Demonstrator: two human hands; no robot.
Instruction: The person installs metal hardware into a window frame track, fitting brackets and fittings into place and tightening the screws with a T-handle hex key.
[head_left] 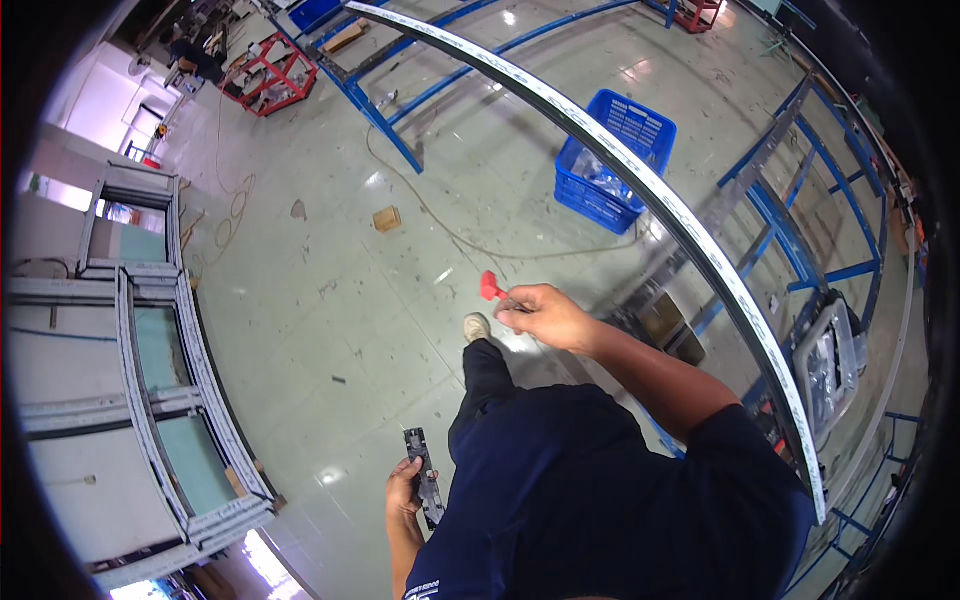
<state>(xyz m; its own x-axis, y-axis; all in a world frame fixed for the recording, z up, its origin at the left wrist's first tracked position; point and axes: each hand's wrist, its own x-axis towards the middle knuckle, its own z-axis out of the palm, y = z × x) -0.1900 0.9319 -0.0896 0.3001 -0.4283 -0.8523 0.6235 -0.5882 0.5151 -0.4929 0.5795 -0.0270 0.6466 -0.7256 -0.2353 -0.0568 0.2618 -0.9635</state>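
Note:
My right hand (547,317) is closed around the shaft of a small red-headed tool (489,285), which looks like a mallet. Its red head points forward and left, and the fingers hide most of the rest. Low on the left, my left hand (403,487) grips a narrow dark strip of hardware (429,490) with cut-outs and grey patches. The strip stands nearly upright beside my dark shirt, and I cannot make out its exact kind. Both hands are over the floor, well apart from each other.
A long film-wrapped profile (640,172) arcs along my right, above blue trestles (795,235). Beyond it stands a blue crate (600,200) holding plastic bags. Framed windows (155,350) stand on the left. A cable (440,222) trails over the floor near a small wooden block (386,219). Another person (195,60) works far left.

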